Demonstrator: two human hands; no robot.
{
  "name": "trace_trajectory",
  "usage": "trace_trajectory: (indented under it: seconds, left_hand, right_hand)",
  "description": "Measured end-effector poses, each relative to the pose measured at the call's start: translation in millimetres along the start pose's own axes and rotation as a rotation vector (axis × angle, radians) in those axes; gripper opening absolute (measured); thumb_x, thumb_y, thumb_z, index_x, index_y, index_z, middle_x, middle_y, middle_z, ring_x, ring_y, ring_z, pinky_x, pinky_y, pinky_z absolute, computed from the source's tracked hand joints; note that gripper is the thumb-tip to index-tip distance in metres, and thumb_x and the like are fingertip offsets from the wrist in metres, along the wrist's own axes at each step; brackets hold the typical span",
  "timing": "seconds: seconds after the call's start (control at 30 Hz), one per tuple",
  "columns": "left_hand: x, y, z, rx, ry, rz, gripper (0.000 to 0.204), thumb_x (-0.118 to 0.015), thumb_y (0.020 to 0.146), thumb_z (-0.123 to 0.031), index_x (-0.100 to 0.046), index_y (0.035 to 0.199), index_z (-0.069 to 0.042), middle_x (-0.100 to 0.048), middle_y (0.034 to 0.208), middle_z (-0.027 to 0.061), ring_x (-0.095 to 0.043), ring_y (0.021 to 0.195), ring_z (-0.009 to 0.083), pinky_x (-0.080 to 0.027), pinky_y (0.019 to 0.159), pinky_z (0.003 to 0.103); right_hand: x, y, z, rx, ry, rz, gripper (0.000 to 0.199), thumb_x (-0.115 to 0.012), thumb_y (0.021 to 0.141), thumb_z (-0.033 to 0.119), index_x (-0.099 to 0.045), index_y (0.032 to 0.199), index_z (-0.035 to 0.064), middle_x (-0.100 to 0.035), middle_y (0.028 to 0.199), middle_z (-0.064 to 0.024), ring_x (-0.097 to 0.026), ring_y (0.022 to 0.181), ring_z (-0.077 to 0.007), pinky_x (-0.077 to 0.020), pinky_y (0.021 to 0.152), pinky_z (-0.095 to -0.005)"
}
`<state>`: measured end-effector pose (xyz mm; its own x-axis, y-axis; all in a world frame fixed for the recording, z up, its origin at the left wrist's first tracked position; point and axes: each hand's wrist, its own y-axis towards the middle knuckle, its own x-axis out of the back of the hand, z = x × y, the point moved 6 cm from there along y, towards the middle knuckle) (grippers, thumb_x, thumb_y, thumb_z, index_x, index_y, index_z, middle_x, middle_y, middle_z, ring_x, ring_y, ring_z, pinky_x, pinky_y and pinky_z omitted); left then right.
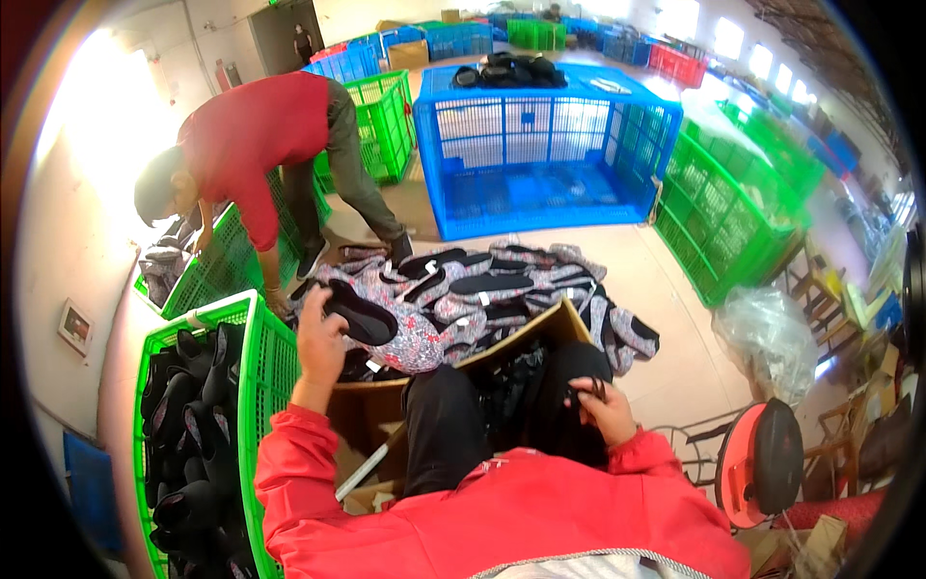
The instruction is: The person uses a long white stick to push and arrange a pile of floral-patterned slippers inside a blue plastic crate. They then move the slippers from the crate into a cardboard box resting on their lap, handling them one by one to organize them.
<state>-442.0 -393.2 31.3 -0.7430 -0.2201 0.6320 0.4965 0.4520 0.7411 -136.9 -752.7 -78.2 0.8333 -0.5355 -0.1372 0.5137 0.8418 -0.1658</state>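
My left hand [320, 340] is closed on the black-lined opening of a floral fabric shoe [417, 340], grey with red and pink spots. The shoe tilts above the near edge of a pile of similar shoes [492, 287] with dark soles and small white tags. Over my right knee, my right hand [606, 410] has its fingers curled around something dark and small that I cannot make out. Between my knees stands an open cardboard box [526, 335] with black material inside.
At my left, a green crate [253, 386] holds black shoes. A person in a red top [256, 125] bends over another green crate [224, 261]. Ahead, a blue crate [540, 207] lies on its side with dark items on top. Green crates [719, 207] and a clear plastic bag [767, 338] are to the right.
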Motion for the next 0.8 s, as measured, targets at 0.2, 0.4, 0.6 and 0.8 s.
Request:
trace_trajectory:
  seconds: [0.2, 0.4, 0.6, 0.8]
  left_hand:
    - [30, -9, -50, 0.036, -0.382, 0.272, 0.022, -0.056, 0.065, 0.015, -0.066, 0.071, -0.003, -0.064, 0.115, 0.0171, -0.062, 0.11, 0.034, -0.048, 0.095, 0.037]
    - [-17, -89, -149, -0.201, -0.528, 0.696, 0.014, -0.064, 0.067, 0.004, -0.067, 0.076, -0.007, -0.065, 0.102, 0.0134, -0.064, 0.093, 0.0332, -0.053, 0.077, 0.039]
    - [-28, -108, -166, 0.027, -0.534, 0.582, 0.02, -0.059, 0.067, 0.009, -0.069, 0.072, -0.007, -0.066, 0.098, 0.0111, -0.065, 0.088, 0.0302, -0.053, 0.075, 0.037]
    - [-33, -103, -169, 0.082, -0.5, 0.655, 0.02, -0.059, 0.069, 0.007, -0.07, 0.075, -0.008, -0.066, 0.101, 0.0108, -0.065, 0.09, 0.0293, -0.053, 0.075, 0.036]
  right_hand:
    - [-67, 23, 15, -0.072, -0.032, 0.256, 0.029, -0.057, 0.095, 0.011, -0.063, 0.122, 0.0031, -0.068, 0.103, -0.0004, -0.049, 0.067, -0.0036, -0.0367, 0.056, -0.019]
    - [-111, 18, -40, -0.221, -0.005, 0.348, 0.044, -0.065, 0.094, 0.023, -0.057, 0.133, 0.0045, -0.062, 0.094, 0.0021, -0.053, 0.074, -0.0061, -0.0458, 0.069, -0.0223]
    - [-112, 18, -68, -0.245, 0.169, 0.307, 0.046, -0.067, 0.093, 0.017, -0.054, 0.135, 0.0044, -0.063, 0.102, 0.0028, -0.053, 0.082, -0.0049, -0.0457, 0.074, -0.0219]
    - [-117, 27, -73, -0.153, 0.264, 0.302, 0.041, -0.066, 0.092, 0.006, -0.057, 0.132, 0.0035, -0.063, 0.114, 0.001, -0.057, 0.098, -0.0057, -0.0459, 0.087, -0.0226]
